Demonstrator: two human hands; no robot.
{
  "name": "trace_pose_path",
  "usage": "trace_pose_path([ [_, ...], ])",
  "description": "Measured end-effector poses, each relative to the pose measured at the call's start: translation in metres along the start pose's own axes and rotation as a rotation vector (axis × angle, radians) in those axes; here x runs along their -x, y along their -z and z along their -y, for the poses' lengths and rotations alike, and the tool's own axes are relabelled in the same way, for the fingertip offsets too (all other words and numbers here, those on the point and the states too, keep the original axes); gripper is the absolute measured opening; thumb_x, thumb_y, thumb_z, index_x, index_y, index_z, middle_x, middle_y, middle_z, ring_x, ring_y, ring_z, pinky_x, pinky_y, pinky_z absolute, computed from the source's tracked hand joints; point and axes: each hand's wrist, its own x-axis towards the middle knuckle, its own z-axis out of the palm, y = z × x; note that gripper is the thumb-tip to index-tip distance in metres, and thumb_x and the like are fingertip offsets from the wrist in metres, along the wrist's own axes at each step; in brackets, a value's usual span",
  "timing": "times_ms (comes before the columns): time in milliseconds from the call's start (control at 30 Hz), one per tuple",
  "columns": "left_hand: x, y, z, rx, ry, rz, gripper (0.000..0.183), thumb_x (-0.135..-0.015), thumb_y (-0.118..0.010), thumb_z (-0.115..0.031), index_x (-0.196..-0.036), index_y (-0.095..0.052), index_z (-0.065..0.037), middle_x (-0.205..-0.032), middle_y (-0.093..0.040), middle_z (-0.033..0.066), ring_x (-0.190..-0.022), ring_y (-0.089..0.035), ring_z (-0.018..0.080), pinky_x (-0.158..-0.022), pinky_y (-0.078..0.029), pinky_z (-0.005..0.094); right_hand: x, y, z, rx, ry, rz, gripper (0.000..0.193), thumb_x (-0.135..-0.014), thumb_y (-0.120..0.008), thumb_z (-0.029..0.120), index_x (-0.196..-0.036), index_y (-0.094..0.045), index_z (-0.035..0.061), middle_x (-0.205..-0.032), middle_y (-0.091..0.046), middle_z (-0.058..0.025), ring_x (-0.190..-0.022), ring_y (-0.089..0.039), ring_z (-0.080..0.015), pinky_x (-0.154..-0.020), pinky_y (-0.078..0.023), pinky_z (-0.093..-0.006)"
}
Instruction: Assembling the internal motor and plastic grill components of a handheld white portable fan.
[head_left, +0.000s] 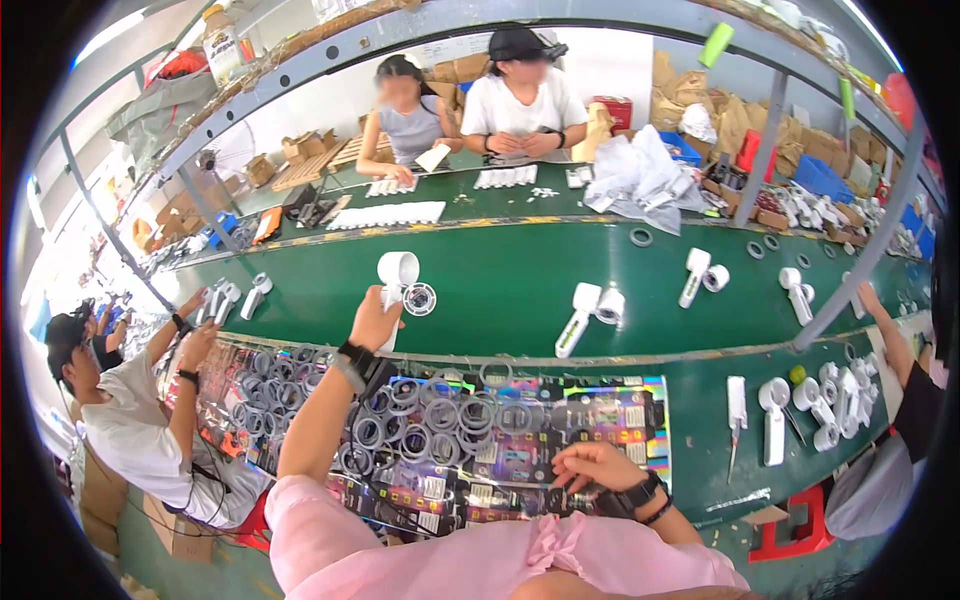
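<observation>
My left hand (374,322) is stretched out over the green belt, its fingers closed round the handle of a white handheld fan housing (399,267) with a round, ring-like head. Beside that head is a round white part with a spoked grille (420,299); whether it is attached or lies on the belt I cannot tell. Close to my body, my right hand (592,466) hovers above the printed sheets (600,420), fingers loosely bent and apart, with nothing in them. Many grey rings (440,414) lie in a heap on the sheets, between my two arms and to the left.
More white fan housings (578,320) lie along the green belt (490,285). At right stand several fan bodies (773,420) and a screwdriver (733,450). Co-workers sit left, right and opposite. A metal frame post (870,230) slants up on the right.
</observation>
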Motion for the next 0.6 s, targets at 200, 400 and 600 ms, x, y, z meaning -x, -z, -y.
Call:
trace_pose_path([
  [200,0.143,-0.021,-0.117,0.703,0.183,0.239,0.046,-0.092,-0.054,-0.004,-0.133,-0.034,-0.001,-0.098,-0.061,0.0081,-0.074,-0.063,0.0131,-0.059,-0.055,0.0278,0.010,-0.030,0.036,0.102,0.014,-0.078,0.039,-0.100,-0.048,0.029,-0.129,-0.049,0.0035,-0.110,-0.063,-0.0137,-0.088,-0.068,-0.0186,-0.064,-0.056,-0.0262],
  [400,0.225,-0.067,-0.141,0.536,-0.069,0.289,0.067,-0.086,-0.057,-0.001,-0.143,-0.022,-0.002,-0.124,-0.047,0.0148,-0.111,-0.049,0.0179,-0.089,-0.045,0.0296,0.016,-0.076,0.069,0.033,0.245,-0.016,0.061,-0.099,-0.044,0.041,-0.143,-0.026,0.0018,-0.122,-0.054,-0.0173,-0.093,-0.067,-0.0220,-0.053,-0.057,-0.0252],
  [600,0.245,-0.096,-0.117,0.565,-0.105,0.279,0.070,-0.085,-0.055,0.003,-0.143,-0.017,-0.002,-0.124,-0.047,0.0157,-0.096,-0.057,0.0158,-0.076,-0.049,0.0274,0.006,-0.084,0.045,0.026,0.284,-0.253,0.057,-0.094,-0.059,0.036,-0.132,-0.038,-0.0010,-0.113,-0.058,-0.0120,-0.092,-0.065,-0.0193,-0.056,-0.056,-0.0248],
])
